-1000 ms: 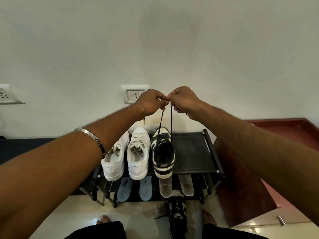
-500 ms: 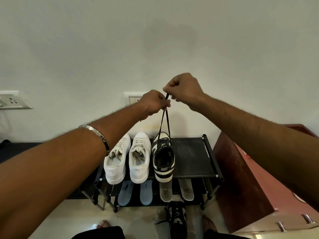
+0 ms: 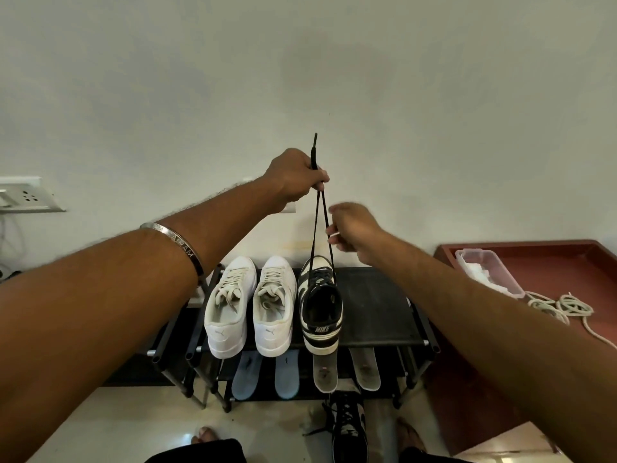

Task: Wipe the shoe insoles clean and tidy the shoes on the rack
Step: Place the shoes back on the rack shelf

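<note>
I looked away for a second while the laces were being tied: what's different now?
The left hand has risen, pinching both black laces with the ends sticking up. The right hand let go and dropped beside the strands. The black-and-white shoe, white pair and insoles stayed put.

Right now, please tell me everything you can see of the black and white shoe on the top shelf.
The black and white shoe is a low sneaker, leather-looking, with "NIKE" on its heel. It stands upright on the rack's top shelf, heel toward the camera, beside two white sneakers. Its black laces rise taut and meet in the left hand, which grips them; one tip sticks out above. The right hand is beside them.
</note>
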